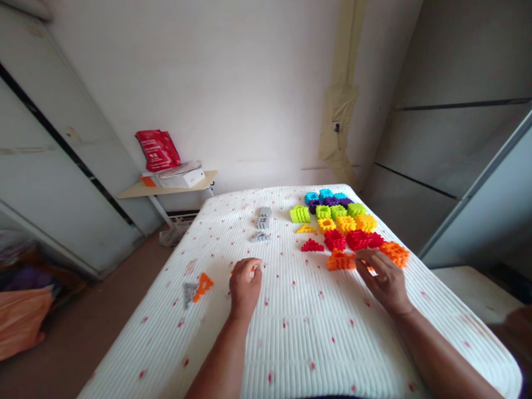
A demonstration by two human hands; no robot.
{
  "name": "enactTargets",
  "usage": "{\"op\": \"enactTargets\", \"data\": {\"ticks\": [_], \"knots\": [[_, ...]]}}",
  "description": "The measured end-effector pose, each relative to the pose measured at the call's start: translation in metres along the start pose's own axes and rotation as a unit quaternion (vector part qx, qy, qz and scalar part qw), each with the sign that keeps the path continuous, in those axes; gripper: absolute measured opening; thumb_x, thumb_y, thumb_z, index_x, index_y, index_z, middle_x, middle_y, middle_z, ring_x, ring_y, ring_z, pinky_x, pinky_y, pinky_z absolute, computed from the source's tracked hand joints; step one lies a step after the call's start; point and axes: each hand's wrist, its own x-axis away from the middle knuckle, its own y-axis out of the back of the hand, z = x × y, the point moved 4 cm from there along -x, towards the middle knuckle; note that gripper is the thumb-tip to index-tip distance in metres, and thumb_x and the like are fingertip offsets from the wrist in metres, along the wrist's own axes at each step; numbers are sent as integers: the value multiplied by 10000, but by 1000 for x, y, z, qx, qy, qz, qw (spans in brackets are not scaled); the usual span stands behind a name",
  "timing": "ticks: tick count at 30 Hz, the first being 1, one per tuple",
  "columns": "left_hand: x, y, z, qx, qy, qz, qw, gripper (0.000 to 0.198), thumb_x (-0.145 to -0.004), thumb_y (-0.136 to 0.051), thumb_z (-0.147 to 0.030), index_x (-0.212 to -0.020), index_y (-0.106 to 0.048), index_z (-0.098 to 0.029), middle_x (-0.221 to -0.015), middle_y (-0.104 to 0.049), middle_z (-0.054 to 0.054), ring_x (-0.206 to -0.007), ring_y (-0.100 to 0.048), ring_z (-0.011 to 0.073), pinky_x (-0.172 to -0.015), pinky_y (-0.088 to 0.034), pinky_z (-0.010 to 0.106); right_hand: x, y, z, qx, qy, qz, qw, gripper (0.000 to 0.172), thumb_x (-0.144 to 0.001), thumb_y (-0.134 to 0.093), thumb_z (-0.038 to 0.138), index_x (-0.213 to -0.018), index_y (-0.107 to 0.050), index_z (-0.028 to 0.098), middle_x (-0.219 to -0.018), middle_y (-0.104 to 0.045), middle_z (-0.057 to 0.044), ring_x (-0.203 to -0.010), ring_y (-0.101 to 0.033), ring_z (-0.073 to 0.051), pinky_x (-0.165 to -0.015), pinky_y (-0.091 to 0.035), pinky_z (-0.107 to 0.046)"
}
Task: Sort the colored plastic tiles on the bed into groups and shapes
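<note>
My left hand (245,288) is over the middle of the padded sheet, fingers curled around an orange building piece (252,270) that is mostly hidden behind them. At the right, my right hand (384,281) has its fingers bent down onto an orange interlocking block, largely covered by the hand. Orange blocks flank it: one group (341,260) on its left, another (394,254) on its right. Left of my left hand, an orange triangular piece (203,286) lies against a grey triangular piece (190,293).
Behind the orange blocks run rows of red (334,240), yellow (346,224), green (323,212), purple (331,201) and blue blocks (325,194). Grey pieces (264,218) lie at the middle back. A side table (139,191) holds a red bag (157,151) and a white box (183,177).
</note>
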Motion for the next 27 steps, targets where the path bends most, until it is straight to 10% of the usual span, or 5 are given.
{"op": "enactTargets", "data": {"ticks": [11,18,23,27], "knots": [[-9,16,21,-284,105,176,937,367,-765,-525,-313,-1117,-614,-265,-1144,-592,84,-1028,-520,275,-794,-428,382,-3,-1,10,3,18,5,1000,91,-826,-546,144,-890,-592,189,-840,-653,-55,-777,-622,-164,-727,-507,-292],[-17,12,23,-321,105,167,926,316,-794,-463,-322,-1036,-652,-252,-991,-629,100,-947,-567,287,-751,-426,411,-2,-1,12,-5,23,8,1000,84,-830,-531,169,-868,-603,189,-818,-659,-60,-760,-632,-172,-715,-510,-299],[-16,22,34,-117,120,1,986,313,-811,-442,-303,-976,-669,-163,-927,-678,103,-838,-612,224,-803,-440,361,0,-3,12,4,36,8,999,83,-826,-538,150,-875,-594,186,-820,-650,-62,-752,-625,-169,-699,-505,-294],[-8,21,32,176,209,-78,959,371,-737,-579,-359,-1035,-641,-149,-828,-679,58,-752,-615,172,-738,-473,302,1,-6,14,1,43,19,999,112,-825,-530,122,-900,-586,185,-839,-645,-66,-757,-619,-164,-707,-500,-292]]}}
